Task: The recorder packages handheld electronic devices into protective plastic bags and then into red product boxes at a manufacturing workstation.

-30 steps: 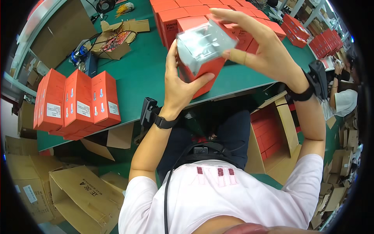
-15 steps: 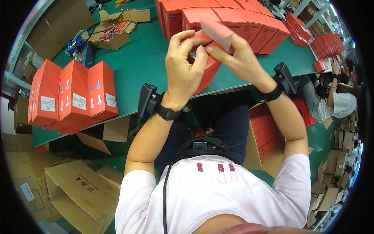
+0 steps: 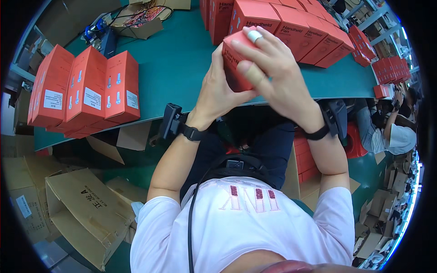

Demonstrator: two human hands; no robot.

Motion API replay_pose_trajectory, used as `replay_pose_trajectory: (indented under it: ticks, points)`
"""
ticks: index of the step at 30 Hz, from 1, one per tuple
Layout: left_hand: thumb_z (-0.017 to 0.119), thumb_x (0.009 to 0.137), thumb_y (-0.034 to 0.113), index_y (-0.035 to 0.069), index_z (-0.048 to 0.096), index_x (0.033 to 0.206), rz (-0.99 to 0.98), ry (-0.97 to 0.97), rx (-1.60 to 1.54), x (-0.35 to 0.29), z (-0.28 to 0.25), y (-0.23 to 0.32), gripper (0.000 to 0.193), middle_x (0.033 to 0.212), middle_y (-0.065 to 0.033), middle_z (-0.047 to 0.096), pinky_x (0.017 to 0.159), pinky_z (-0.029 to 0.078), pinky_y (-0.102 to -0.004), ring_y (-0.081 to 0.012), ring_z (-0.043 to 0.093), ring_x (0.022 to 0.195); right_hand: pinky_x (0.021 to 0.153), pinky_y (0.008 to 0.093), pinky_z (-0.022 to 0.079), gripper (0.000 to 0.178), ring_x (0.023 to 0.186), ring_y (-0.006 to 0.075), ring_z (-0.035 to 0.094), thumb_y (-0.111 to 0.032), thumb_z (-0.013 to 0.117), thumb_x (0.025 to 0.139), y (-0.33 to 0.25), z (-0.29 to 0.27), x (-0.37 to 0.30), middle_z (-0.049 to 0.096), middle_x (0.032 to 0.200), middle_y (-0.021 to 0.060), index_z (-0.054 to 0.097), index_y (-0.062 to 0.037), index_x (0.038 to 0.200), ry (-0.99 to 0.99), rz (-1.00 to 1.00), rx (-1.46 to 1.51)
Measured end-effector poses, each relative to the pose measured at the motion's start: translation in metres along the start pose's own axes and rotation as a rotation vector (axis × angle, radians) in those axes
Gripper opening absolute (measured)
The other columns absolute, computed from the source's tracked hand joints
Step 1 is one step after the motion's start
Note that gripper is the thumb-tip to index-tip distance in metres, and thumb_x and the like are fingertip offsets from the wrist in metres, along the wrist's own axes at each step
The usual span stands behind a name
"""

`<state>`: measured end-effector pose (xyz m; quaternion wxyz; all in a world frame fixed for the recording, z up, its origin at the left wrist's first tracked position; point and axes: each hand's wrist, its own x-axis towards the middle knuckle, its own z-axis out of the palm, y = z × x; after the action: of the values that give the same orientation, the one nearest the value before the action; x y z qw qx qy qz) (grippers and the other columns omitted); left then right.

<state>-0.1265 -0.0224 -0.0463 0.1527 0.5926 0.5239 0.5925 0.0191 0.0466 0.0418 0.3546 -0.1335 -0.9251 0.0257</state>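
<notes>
A red cardboard box [image 3: 231, 59] is held upright between my two hands, close to the near edge of the green table. My left hand [image 3: 215, 93] grips it from the left and below, its thumb crossing the lower part. Over its top and right side lies my right hand [image 3: 278, 70], fingers bent onto the lid; light bands wrap one finger and the thumb. The top looks closed, though my right fingers cover much of it. Just beyond stand rows of matching red boxes [image 3: 291, 29].
Stacked red boxes [image 3: 88, 91] stand at the table's left. Behind them is an opened carton of wires [image 3: 139, 25] beside a blue tool [image 3: 98, 34]. Brown cartons [image 3: 91, 209] lie at lower left; another carton with red boxes [image 3: 306, 159] is below right. A co-worker [image 3: 400, 132] sits far right.
The raised lid flap of the box has come down. My right hand has moved from the flap's edge onto the top, and the box is now more upright.
</notes>
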Motion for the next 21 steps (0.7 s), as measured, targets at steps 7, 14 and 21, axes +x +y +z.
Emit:
replay_pose_trajectory:
  ticks: [7,14,21]
  points:
    - [0.096,0.063,0.032,0.002,0.037,0.145,-0.081,0.107,-0.025,-0.002,0.042,0.011,0.106,0.134,-0.0230,0.056,0.098,0.050,-0.0448,-0.0406,0.059,0.119,0.101,0.0446,0.047,0.091,0.119,0.0451,0.057,-0.044,0.075,0.082,0.012,-0.035,0.008,0.052,0.137,0.0315,0.038,0.0028,0.150,-0.358,0.444,-0.160]
    - [0.086,0.076,0.022,0.004,0.066,0.124,0.173,-0.193,0.228,-0.004,-0.006,0.042,0.056,0.135,-0.0170,0.061,0.109,0.042,-0.0459,-0.0370,0.052,0.132,0.110,0.0377,0.041,0.077,0.129,0.0291,0.052,-0.020,0.080,0.080,0.151,-0.165,-0.036,0.054,0.140,0.0167,0.047,-0.0051,0.148,-0.484,0.426,-0.057]
    - [0.083,0.078,0.015,0.003,0.067,0.120,0.225,0.198,0.554,-0.041,-0.116,0.085,0.047,0.126,-0.0164,0.065,0.105,0.045,-0.0436,-0.0356,0.059,0.124,0.122,0.0436,0.023,0.085,0.147,0.0313,0.036,-0.009,0.072,0.077,0.313,-0.217,-0.174,0.044,0.156,0.0144,0.039,-0.0075,0.155,-0.284,0.323,-0.086]
